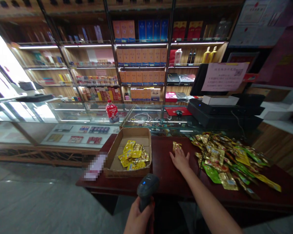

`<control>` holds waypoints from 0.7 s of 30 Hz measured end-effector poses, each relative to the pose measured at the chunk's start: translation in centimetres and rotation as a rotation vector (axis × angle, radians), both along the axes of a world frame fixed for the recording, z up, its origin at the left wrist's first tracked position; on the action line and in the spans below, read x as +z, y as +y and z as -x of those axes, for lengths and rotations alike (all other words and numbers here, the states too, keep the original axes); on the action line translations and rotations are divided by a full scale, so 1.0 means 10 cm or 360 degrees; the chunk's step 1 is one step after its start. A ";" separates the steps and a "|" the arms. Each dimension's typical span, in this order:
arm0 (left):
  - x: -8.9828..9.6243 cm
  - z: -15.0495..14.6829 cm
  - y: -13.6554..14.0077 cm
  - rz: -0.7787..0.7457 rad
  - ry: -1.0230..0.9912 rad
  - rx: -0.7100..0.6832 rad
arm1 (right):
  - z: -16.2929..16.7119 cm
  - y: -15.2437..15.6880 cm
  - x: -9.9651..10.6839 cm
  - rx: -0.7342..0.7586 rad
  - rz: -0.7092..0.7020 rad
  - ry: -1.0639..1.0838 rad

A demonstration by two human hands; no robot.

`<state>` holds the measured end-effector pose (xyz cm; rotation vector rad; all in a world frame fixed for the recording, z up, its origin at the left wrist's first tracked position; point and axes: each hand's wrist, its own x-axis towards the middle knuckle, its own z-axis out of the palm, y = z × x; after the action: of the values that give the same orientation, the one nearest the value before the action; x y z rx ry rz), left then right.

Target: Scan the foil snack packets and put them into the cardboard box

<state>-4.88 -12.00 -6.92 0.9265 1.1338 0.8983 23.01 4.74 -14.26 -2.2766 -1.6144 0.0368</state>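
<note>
My left hand (139,213) is wrapped around the handle of a dark handheld barcode scanner (148,186), which shows a small blue light on its head. On the dark red table my right hand (180,160) reaches forward, thumb and fingers spread, fingertips at a small gold snack packet (176,146). Left of that hand stands an open cardboard box (128,173) with several yellow and gold packets (134,154) inside. To the right of my right hand lies a large loose heap of gold, green and yellow snack packets (217,154).
Behind the table (163,169) runs a glass counter with a red-capped bottle (112,112), a white cable (141,117) and a mouse (179,112). A monitor with a paper sign (223,76) stands at the right. Shelves of boxes (141,57) line the wall.
</note>
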 end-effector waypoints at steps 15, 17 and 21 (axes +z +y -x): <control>0.07 -0.10 -0.06 -0.0031 -0.0037 -0.0169 | 0.26 -0.59 -0.15 -0.0125 -0.0484 0.0092; 0.08 -0.11 -0.05 -0.0049 -0.0050 -0.0190 | 0.22 -0.59 -0.16 -0.0067 -0.0483 0.0365; 0.12 -0.14 -0.04 -0.0044 -0.0047 -0.0183 | 0.11 -0.57 -0.22 -0.0090 -0.0558 0.0911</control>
<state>-3.43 -12.41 -5.75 0.9879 1.0343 0.8331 21.95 -0.94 -16.44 -1.8197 -1.1518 0.3315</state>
